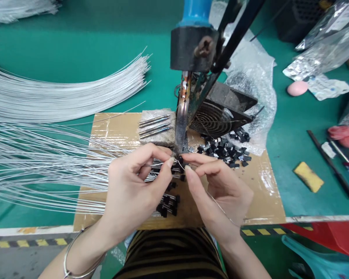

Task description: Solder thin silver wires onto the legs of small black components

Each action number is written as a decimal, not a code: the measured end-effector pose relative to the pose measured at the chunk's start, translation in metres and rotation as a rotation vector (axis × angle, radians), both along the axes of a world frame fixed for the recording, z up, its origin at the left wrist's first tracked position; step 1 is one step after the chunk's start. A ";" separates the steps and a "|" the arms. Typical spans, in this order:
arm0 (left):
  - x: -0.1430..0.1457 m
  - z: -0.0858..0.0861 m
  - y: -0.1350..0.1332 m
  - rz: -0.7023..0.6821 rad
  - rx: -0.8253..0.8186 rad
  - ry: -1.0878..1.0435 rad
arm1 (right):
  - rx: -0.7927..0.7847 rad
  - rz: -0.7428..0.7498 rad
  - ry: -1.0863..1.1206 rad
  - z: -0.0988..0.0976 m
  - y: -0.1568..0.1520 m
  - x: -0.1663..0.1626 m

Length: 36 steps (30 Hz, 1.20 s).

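The left hand (133, 186) and the right hand (218, 190) meet at the centre of the view, directly below the soldering iron tip (182, 116), which hangs from a fixed blue-handled holder (196, 11) at 12 o'clock. The left hand's thumb and forefinger are closed in a pinch on 1 small black component (180, 159), which sits just under the tip; the other fingers are loosely curled. The right hand's thumb and forefinger are closed on a thin wire (221, 207), whose upper end meets the component and whose free length trails toward 5 o'clock across the palm. Whether wire and tip actually touch cannot be determined. Both hands work above a taped cardboard board (119, 128) on the green bench. Below the left hand, more leaded black components (168, 205) lie on the board. A loose pile of black parts (227, 149) lies at 2 o'clock, just beside a small fan (221, 112) that leans behind the tip. A grey pad carrying metal pins (157, 126) sits at 11 o'clock, near the tip. A large bundle of white wires (46, 93) fans out at 9 to 10 o'clock. A yellow block (308, 176) lies well apart at 3 o'clock.
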State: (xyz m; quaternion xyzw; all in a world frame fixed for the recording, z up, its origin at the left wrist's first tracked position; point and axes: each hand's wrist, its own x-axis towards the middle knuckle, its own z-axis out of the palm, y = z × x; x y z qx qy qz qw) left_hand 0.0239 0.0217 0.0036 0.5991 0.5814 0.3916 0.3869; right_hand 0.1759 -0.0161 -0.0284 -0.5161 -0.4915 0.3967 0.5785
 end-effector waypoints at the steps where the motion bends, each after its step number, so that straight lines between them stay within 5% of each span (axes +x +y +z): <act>1: 0.000 0.000 0.000 -0.003 0.002 0.006 | 0.000 -0.001 0.000 0.000 0.000 0.000; 36: -0.001 -0.001 -0.002 -0.013 0.002 0.020 | 0.041 -0.046 -0.073 -0.001 0.001 -0.003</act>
